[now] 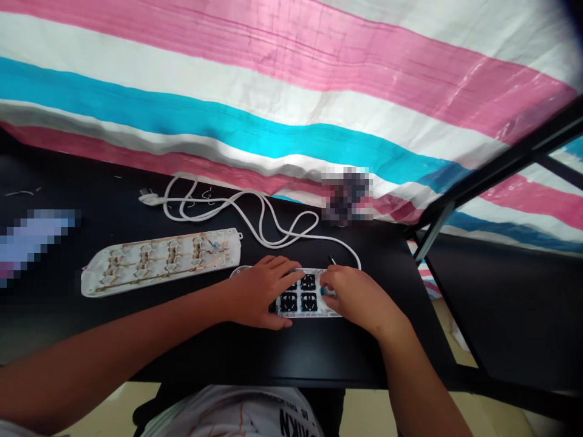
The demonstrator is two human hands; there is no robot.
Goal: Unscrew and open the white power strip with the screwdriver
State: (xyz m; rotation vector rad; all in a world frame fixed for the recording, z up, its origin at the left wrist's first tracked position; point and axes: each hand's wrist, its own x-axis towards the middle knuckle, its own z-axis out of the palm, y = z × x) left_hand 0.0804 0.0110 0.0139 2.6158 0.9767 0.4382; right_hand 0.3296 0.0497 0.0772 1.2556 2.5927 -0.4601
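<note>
Left hand: the left hand (261,291) lies palm down on the left part of the white plastic power-strip cover with black socket inserts (306,297), fingers slightly spread and stretched across its top, thumb along the near edge.
Right hand: the right hand (353,296) rests on the right end of the same cover, fingers curled and pressed together; a small blue-tipped object shows at the fingertips, but whether they pinch it I cannot tell.
Cover: it lies flat on the black table (136,340), near the front edge, between both hands; four black square inserts show in the gap between them.
Base half: the opened white power-strip base with copper contact strips (159,261) lies inside up, to the left of the hands and apart from them.
Cord: the white power cord with a plug (255,212) loops across the table behind the hands.
Backdrop: a pink, white and blue striped tarp (291,91) hangs behind the table.
</note>
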